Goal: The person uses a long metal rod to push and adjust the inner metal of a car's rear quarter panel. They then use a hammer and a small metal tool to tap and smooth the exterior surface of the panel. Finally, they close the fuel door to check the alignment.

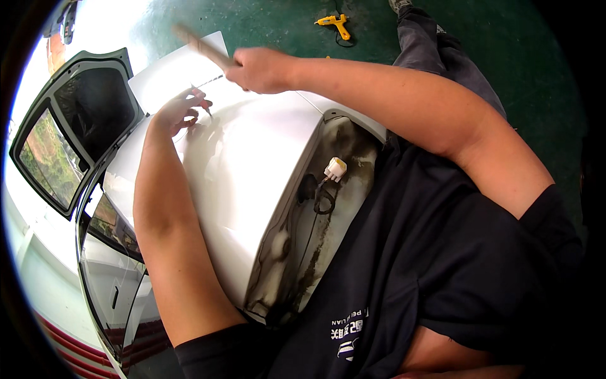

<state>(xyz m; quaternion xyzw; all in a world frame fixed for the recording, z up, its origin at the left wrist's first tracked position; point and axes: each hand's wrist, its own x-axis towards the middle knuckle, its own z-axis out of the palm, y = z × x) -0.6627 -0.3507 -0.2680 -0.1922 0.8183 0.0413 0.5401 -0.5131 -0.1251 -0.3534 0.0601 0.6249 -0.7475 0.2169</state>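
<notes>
My left hand (177, 112) is closed around a slim pointed tool with a red body (204, 103). Its tip is at or just above a white car body panel (252, 151); contact cannot be told. Over the same panel, farther right, my right hand (262, 69) grips the end of a brown, wooden-looking stick (211, 52). That stick slants up to the left, and its far end is smeared by motion. Close to my body, the panel ends at an uncovered lamp recess (334, 252), stained inside. A white plug connector (335, 168) on a dark cable hangs there.
At the left a dark-framed car door or hatch with a window (76, 123) stands open. A yellow glue gun (334, 25) with a black cord lies on the green floor (271, 25). A grey-trousered leg (435, 50) shows at the upper right.
</notes>
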